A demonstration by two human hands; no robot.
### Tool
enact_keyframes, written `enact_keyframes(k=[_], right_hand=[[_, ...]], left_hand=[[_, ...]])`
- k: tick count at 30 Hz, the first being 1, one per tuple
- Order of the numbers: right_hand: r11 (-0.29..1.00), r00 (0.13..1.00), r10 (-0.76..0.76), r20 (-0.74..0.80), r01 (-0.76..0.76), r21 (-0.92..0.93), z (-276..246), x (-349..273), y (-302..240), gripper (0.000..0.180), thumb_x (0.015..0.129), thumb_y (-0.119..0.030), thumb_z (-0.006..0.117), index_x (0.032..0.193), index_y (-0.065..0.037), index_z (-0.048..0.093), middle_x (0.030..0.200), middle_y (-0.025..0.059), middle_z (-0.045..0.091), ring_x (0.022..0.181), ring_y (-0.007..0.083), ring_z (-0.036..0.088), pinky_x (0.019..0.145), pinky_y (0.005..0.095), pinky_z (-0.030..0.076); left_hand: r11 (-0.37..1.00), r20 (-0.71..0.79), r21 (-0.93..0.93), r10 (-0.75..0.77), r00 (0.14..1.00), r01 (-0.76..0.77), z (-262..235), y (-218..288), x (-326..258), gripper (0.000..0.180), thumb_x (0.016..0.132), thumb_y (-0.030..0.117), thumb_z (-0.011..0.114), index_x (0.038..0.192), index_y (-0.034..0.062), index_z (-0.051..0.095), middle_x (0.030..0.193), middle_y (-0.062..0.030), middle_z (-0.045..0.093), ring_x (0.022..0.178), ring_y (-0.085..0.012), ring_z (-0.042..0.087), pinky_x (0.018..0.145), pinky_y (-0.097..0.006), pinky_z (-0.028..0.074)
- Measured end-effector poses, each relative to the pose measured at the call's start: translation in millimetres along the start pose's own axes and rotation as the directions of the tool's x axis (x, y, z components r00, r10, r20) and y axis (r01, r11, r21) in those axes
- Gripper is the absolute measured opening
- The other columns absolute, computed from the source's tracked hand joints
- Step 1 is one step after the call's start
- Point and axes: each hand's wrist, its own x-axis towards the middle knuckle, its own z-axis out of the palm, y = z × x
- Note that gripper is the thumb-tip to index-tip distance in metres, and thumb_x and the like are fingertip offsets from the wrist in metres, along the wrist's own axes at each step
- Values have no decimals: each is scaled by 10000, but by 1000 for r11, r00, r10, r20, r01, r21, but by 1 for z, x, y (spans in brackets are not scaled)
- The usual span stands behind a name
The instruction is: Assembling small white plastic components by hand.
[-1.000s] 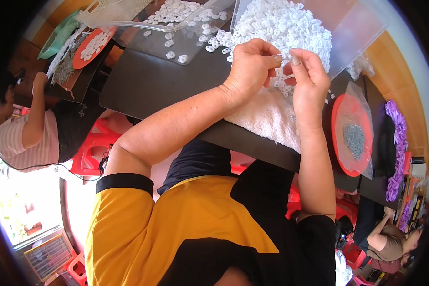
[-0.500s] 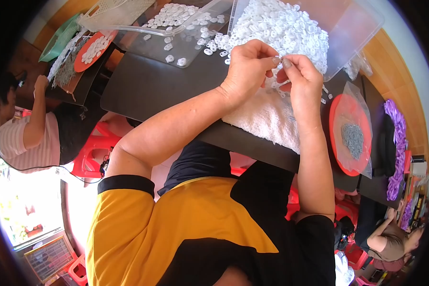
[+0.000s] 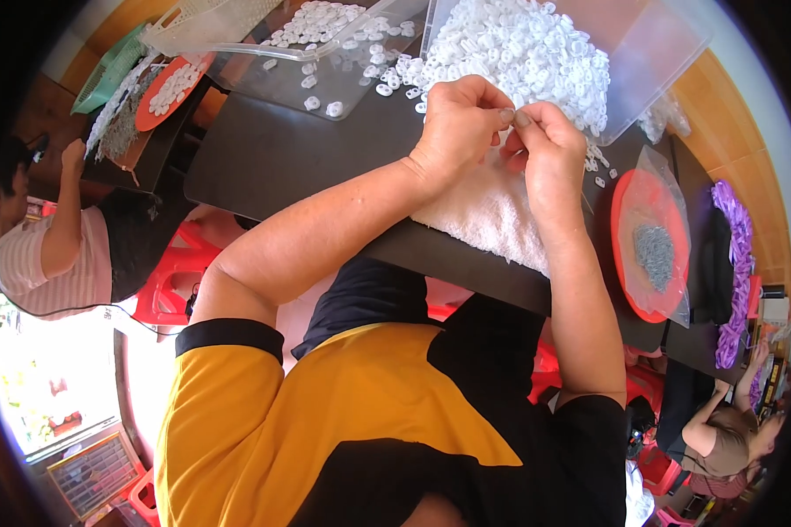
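My left hand [image 3: 457, 127] and my right hand [image 3: 552, 162] meet at the fingertips, thumb and forefinger pinched on each. Whatever lies between them is too small or hidden to make out. Below them a pale pink towel [image 3: 488, 220] covers part of the dark table [image 3: 299, 145]. Just beyond my hands, small white oval plastic pieces with holes [image 3: 518, 57] are heaped in a clear plastic bin [image 3: 646, 66]. A few loose white pieces [image 3: 599, 182] lie beside my right hand.
To the right, an orange-red tray [image 3: 622, 277] holds a plastic bag with small grey metal parts [image 3: 654, 255]. Purple ribbon-like bundles [image 3: 734, 272] lie farther right. A clear lid-like sheet [image 3: 351, 101] carries scattered white pieces. Co-workers sit at left [image 3: 61, 255] and lower right [image 3: 721, 435].
My fingertips have drawn closer together, the right hand shifting slightly left and tilting inward. The co-worker at lower right has raised an arm.
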Motion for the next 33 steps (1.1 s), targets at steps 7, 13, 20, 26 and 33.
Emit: enact_keyframes(k=[7, 13, 20, 26, 33], right_hand=[[998, 1000, 24, -6, -24, 56, 5, -3, -1, 125, 932, -95, 547, 872, -8, 612, 701, 21, 582, 612, 86, 542, 517, 245, 436], [971, 1000, -9, -8, 7, -237, -14, 24, -20, 105, 881, -84, 595, 943, -28, 657, 689, 28, 592, 606, 95, 536, 528, 264, 419], [442, 935, -268, 234, 335, -832, -10, 109, -6, 293, 810, -68, 509, 1021, -151, 695, 916, 163, 696, 893, 329, 658, 735, 433, 494], [251, 895, -315, 315, 399, -882, -6, 133, 17, 260, 826, -89, 533, 1015, -175, 690, 897, 136, 703, 841, 322, 672, 703, 433, 504], [279, 908, -311, 282, 371, -886, -5, 118, 6, 257, 799, -78, 561, 1006, -171, 683, 875, 122, 703, 840, 308, 672, 698, 420, 504]], left_hand=[[998, -21, -37, 41, 999, -42, -1, -6, 5, 34, 842, -22, 634, 871, -37, 624, 705, -42, 605, 538, -75, 521, 395, -221, 378], [991, -107, -135, -4, 994, -10, -10, -4, 15, 63, 848, 2, 639, 894, -36, 619, 728, -56, 606, 553, -96, 532, 418, -235, 398], [988, -141, -147, -76, 987, 55, -13, -7, 22, 75, 843, 11, 647, 897, -32, 616, 730, -61, 608, 535, -105, 532, 410, -246, 405], [984, -151, -162, -92, 984, 67, -17, -3, 24, 71, 844, 5, 635, 901, -31, 613, 729, -65, 608, 549, -110, 533, 426, -251, 407], [977, -174, -191, -130, 976, 96, -17, -3, 25, 70, 829, 5, 632, 889, -29, 618, 730, -72, 609, 548, -117, 528, 432, -259, 401]])
